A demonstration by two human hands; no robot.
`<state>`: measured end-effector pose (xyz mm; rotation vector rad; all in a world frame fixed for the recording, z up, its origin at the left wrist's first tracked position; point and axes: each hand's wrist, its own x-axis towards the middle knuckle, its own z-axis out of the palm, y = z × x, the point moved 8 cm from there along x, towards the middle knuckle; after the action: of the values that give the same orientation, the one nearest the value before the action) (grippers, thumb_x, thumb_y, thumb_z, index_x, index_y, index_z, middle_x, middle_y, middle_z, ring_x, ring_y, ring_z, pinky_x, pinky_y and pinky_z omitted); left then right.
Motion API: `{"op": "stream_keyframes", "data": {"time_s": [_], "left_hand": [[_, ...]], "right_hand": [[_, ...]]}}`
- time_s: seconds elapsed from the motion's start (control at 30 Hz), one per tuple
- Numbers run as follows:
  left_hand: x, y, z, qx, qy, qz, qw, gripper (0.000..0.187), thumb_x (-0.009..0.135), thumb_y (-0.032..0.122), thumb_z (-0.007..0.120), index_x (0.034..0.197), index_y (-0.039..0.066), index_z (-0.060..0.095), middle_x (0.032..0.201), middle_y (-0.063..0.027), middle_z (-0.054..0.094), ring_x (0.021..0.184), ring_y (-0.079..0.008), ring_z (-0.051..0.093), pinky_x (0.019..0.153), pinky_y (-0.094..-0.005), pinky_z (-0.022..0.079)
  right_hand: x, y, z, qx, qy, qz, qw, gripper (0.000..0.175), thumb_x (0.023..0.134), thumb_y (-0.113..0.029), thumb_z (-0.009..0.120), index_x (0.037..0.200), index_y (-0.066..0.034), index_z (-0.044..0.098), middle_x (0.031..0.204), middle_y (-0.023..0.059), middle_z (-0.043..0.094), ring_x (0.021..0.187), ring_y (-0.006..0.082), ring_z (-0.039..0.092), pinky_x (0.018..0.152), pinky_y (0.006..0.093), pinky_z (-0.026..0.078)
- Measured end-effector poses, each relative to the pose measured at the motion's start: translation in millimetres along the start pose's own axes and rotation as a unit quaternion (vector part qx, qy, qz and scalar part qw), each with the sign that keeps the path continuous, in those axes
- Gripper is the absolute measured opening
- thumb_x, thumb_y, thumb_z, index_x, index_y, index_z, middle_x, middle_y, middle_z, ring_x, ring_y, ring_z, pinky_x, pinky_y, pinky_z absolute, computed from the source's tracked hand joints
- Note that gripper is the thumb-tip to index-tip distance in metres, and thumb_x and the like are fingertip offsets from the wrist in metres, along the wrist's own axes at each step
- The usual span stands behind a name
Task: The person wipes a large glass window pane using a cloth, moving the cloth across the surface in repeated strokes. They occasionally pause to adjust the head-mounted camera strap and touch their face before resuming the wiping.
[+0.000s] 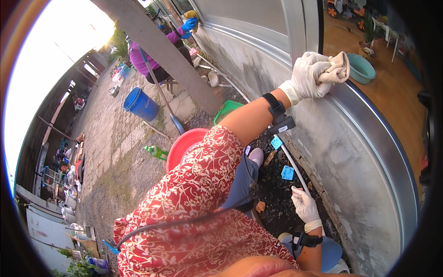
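My left hand (309,76), in a whitish glove, grips a folded beige cloth (335,69) at the lower metal frame (367,121) of a window. The cloth sticks out past the fingers, over the view through the glass; whether it touches the glass I cannot tell. Low down beside the wall is my right hand (305,206), gloved as well, near a white pipe (294,164). Its fingers are loosely bent with their tips close together, and no object shows clearly between them. Two blue plastic pieces (287,172) lie by the pipe.
A concrete wall (311,138) runs below the window. On the ground stand a red basin (185,142), a green basin (228,109), a blue bucket (140,104) and a green bottle (156,152). Behind a slanting post (166,52), a co-worker in blue gloves holds a yellow cloth (191,15) at the windows.
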<state>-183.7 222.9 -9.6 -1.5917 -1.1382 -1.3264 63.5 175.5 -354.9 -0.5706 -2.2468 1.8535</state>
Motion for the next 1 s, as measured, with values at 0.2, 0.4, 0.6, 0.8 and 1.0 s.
{"op": "stream_keyframes", "data": {"time_s": [0.2, 0.4, 0.6, 0.8, 1.0], "left_hand": [[-4.3, -2.8, 0.0, 0.020, -0.020, 0.001, 1.000, 0.014, 0.070, 0.020, 0.071, 0.080, 0.013, 0.065, 0.084, -0.0084, 0.064, 0.077, -0.0299, 0.061, 0.076, -0.0391, 0.049], [-5.9, -2.2, 1.2, 0.066, -0.083, -0.040, 0.994, 0.022, 0.072, 0.020, 0.072, 0.092, 0.011, 0.068, 0.101, -0.0125, 0.067, 0.095, -0.0338, 0.061, 0.085, -0.0428, 0.050], [0.4, 12.1, -3.2, 0.108, -0.106, -0.089, 0.985, 0.022, 0.076, 0.019, 0.073, 0.094, 0.007, 0.068, 0.101, -0.0160, 0.067, 0.095, -0.0366, 0.062, 0.082, -0.0438, 0.052], [19.2, 74.4, 20.2, 0.069, -0.147, -0.034, 0.986, 0.027, 0.073, 0.016, 0.076, 0.097, 0.008, 0.069, 0.101, -0.0122, 0.069, 0.093, -0.0329, 0.064, 0.082, -0.0406, 0.052], [41.7, 175.7, 83.6, -0.050, -0.181, 0.095, 0.978, 0.030, 0.066, 0.017, 0.072, 0.096, 0.014, 0.070, 0.102, -0.0083, 0.068, 0.089, -0.0324, 0.064, 0.077, -0.0429, 0.054]], "right_hand": [[-1.4, -11.1, -1.3, 0.017, 0.009, -0.033, 0.999, 0.032, 0.091, -0.010, 0.066, 0.123, -0.0040, 0.062, 0.093, 0.0105, 0.070, 0.084, 0.0171, 0.068, 0.079, 0.0298, 0.052], [-9.2, -34.3, -12.0, -0.067, 0.044, -0.066, 0.995, 0.031, 0.088, -0.013, 0.068, 0.117, -0.0058, 0.066, 0.080, 0.0096, 0.068, 0.072, 0.0202, 0.066, 0.073, 0.0315, 0.052], [-11.8, -52.5, -17.4, -0.213, 0.054, -0.083, 0.972, 0.029, 0.083, -0.023, 0.067, 0.107, -0.0068, 0.068, 0.083, 0.0152, 0.070, 0.078, 0.0340, 0.066, 0.071, 0.0427, 0.053], [-17.4, -64.0, -14.3, -0.281, 0.045, -0.112, 0.952, 0.032, 0.084, -0.025, 0.066, 0.110, -0.0071, 0.066, 0.078, 0.0161, 0.068, 0.076, 0.0352, 0.066, 0.071, 0.0444, 0.052], [-21.8, -68.1, -13.9, -0.310, 0.055, -0.128, 0.941, 0.032, 0.086, -0.023, 0.062, 0.114, -0.0080, 0.064, 0.076, 0.0165, 0.067, 0.073, 0.0371, 0.065, 0.068, 0.0468, 0.051]]}}
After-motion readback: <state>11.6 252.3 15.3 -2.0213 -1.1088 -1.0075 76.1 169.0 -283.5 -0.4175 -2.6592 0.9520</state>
